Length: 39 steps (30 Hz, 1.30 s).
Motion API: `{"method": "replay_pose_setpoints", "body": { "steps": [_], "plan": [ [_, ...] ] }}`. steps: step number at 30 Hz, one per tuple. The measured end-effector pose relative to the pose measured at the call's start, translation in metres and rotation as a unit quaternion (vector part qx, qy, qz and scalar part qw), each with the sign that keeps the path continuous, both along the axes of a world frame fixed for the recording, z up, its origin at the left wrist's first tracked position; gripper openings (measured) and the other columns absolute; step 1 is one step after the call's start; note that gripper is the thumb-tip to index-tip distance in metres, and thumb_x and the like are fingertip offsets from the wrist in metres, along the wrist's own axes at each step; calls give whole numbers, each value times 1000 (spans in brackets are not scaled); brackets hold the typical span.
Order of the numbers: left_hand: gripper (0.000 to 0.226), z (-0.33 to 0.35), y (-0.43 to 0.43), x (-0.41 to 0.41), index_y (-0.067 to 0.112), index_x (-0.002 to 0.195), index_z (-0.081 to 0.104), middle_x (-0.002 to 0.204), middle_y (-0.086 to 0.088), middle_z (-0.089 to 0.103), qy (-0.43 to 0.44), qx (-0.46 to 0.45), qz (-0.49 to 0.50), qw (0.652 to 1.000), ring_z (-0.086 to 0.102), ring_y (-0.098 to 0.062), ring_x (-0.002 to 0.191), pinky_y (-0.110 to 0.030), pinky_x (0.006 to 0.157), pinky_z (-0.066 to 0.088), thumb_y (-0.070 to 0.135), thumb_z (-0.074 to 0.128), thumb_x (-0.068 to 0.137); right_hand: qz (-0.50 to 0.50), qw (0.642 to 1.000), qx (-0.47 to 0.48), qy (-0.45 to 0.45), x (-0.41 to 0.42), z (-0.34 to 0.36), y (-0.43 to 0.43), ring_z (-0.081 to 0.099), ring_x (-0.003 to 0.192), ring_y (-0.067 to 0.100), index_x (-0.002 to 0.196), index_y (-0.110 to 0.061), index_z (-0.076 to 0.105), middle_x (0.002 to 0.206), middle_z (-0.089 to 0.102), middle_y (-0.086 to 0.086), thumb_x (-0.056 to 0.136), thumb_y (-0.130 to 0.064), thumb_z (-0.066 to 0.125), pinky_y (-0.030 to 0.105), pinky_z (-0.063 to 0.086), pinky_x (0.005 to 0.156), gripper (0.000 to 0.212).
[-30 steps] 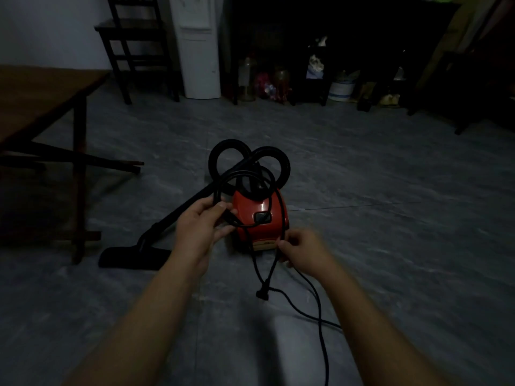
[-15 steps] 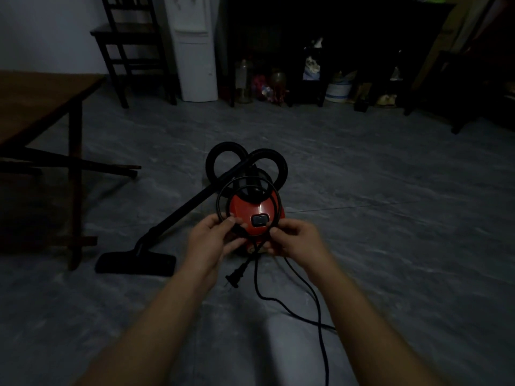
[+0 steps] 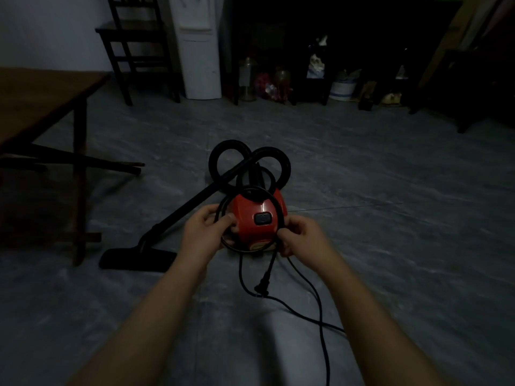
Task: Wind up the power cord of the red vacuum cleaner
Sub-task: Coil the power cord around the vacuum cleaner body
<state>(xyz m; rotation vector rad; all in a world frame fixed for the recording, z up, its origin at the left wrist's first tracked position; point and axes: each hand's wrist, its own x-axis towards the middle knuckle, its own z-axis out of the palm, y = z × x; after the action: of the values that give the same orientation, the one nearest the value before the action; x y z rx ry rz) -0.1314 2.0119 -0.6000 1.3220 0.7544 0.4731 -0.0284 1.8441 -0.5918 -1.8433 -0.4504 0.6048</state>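
The small red vacuum cleaner (image 3: 255, 218) sits on the grey floor in the middle of the dim room. Its black power cord (image 3: 278, 207) forms a round coil in front of the red body. My left hand (image 3: 204, 232) grips the coil's left side, and my right hand (image 3: 302, 236) pinches its right side. The plug (image 3: 263, 285) dangles below my right hand. More loose cord (image 3: 320, 316) trails over the floor toward me. The black hose (image 3: 250, 162) lies looped behind the vacuum.
A black wand with a floor nozzle (image 3: 136, 259) stretches to the left. A wooden table (image 3: 41, 107) stands at far left. A dark chair (image 3: 139, 51), a white appliance (image 3: 199, 51) and dark shelves with jars (image 3: 306, 65) line the back wall.
My right hand has come up from the floor side to the coil's right edge. The coil has widened into a full ring, and the plug has swung to hang below my right hand.
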Motion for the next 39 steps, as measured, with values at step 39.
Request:
{"method": "replay_pose_setpoints", "body": {
  "steps": [39],
  "plan": [
    [24,-10,-21,-3,15,92,60,79,-5,67,92,158,-14,983,66,-18,74,-39,68,55,29,76,81,-154,975,68,-143,11,-13,-2,71,85,19,87,-28,65,87,71,-3,94,-17,55,52,60,78,16]
  ]
}}
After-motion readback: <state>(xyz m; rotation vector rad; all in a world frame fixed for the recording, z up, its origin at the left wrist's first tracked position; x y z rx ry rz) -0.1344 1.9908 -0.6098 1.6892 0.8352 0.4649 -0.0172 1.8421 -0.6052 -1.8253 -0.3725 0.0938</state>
